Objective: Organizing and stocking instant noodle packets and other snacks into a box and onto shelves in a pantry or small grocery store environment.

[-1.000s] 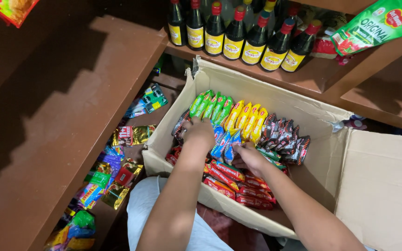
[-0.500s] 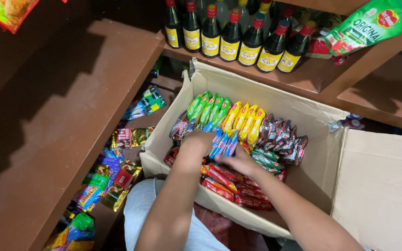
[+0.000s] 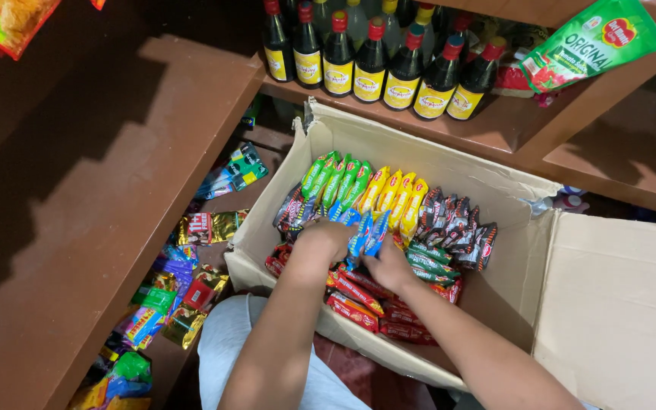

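Observation:
Both my hands reach into an open cardboard box (image 3: 434, 159) packed with rows of small snack packets. My left hand (image 3: 324, 241) and my right hand (image 3: 387, 267) close together around a bunch of blue packets (image 3: 366, 231) in the middle of the box. Beyond them stand green packets (image 3: 332, 178), yellow packets (image 3: 392, 197) and dark packets (image 3: 457, 228). Red packets (image 3: 358, 300) lie along the near wall of the box, partly under my forearms.
A brown wooden shelf (image 3: 100, 190) slopes along the left, with loose colourful snack packs (image 3: 176, 296) below it. Dark sauce bottles (image 3: 373, 64) line the shelf behind the box. A green pouch (image 3: 594, 38) hangs top right. The box flap (image 3: 609, 304) juts right.
My hands have drawn closer together on the blue packets, gathering them. The view has shifted slightly; the box has not moved.

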